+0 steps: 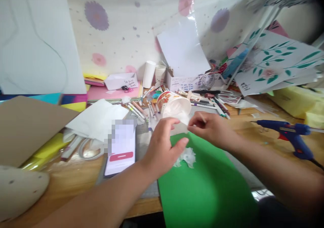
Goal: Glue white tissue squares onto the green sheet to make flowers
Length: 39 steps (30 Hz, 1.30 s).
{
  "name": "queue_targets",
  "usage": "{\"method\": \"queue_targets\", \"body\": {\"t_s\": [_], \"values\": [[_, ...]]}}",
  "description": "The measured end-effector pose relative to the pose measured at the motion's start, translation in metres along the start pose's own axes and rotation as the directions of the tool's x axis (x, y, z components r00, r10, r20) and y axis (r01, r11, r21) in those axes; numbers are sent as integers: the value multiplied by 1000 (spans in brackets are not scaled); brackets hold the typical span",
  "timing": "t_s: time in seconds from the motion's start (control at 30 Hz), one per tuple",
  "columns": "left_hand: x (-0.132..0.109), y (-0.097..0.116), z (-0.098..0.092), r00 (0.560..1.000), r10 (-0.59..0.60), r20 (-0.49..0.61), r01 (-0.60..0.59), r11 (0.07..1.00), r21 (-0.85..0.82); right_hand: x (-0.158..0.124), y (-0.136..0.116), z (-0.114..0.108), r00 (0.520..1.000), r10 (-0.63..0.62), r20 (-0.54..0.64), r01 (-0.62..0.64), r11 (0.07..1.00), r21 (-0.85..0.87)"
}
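Between my hands is a small piece of thin, translucent white sheet, slightly blurred. My left hand has its fingers curled against the sheet's left side, with the thumb held apart below. My right hand pinches the right edge between thumb and forefinger. Beneath them lies a large green sheet. A ruffled, translucent white piece rests on it, partly hidden by my left thumb. Just behind my hands, a patterned paper tub lies on its side, with whitish material at its mouth.
A phone lies left of my left arm. On the right is a blue glue gun with a cord. Several markers, paper cups and a white box crowd the back. A brown board lies at left.
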<state>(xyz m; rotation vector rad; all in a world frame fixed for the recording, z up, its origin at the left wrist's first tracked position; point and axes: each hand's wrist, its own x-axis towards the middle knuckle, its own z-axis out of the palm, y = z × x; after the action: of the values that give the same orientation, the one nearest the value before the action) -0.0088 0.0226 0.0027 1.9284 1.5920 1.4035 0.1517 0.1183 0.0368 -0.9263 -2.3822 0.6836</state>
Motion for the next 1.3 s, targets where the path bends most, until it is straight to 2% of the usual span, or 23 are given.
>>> {"method": "queue_targets", "body": {"t_s": [0.03, 0.1, 0.2, 0.33, 0.53, 0.6, 0.7, 0.77, 0.83, 0.9, 1.0, 1.13, 1.3], "values": [[1, 2, -2, 1000, 9, 27, -8, 999, -43, -6, -3, -6, 1000, -6, 17, 5, 999, 44], [2, 6, -5, 989, -28, 144, 52, 985, -166, -19, -7, -15, 997, 10, 80, -22, 987, 161], [6, 10, -8, 937, -122, 329, 224, 929, -294, -35, -12, -16, 986, 88, 144, -123, 959, 255], [11, 13, -11, 869, -187, 458, 359, 876, -323, -46, -18, -15, 967, 182, 177, -230, 923, 308], [22, 14, -25, 826, -271, 494, 422, 878, -225, -59, -4, -32, 991, 132, 33, -129, 833, 538], [25, 13, -28, 782, -281, 556, 433, 887, -160, -68, 0, -38, 995, 100, 20, -97, 859, 502], [24, 12, -23, 686, -248, 684, 367, 930, -31, -82, -1, -40, 999, 54, 3, -50, 898, 437], [20, 11, -17, 654, -254, 713, 320, 947, 44, -89, -4, -37, 1000, 26, 6, -26, 895, 445], [16, 10, -11, 666, -288, 688, 294, 949, 112, -93, -7, -31, 1000, -18, 24, 6, 900, 435], [13, 9, -6, 692, -309, 652, 275, 949, 158, -96, -7, -26, 995, -84, 45, 62, 933, 354], [11, 8, -2, 715, -308, 627, 248, 951, 185, -97, -5, -20, 967, -245, 67, 229, 956, 186], [10, 5, 1, 740, -247, 625, 176, 969, 174, -98, -3, -13, 899, -424, 107, 421, 906, 49], [12, -1, 2, 768, -145, 623, 59, 986, 157, -97, 2, -4, 857, -502, 119, 511, 857, -61]]}}
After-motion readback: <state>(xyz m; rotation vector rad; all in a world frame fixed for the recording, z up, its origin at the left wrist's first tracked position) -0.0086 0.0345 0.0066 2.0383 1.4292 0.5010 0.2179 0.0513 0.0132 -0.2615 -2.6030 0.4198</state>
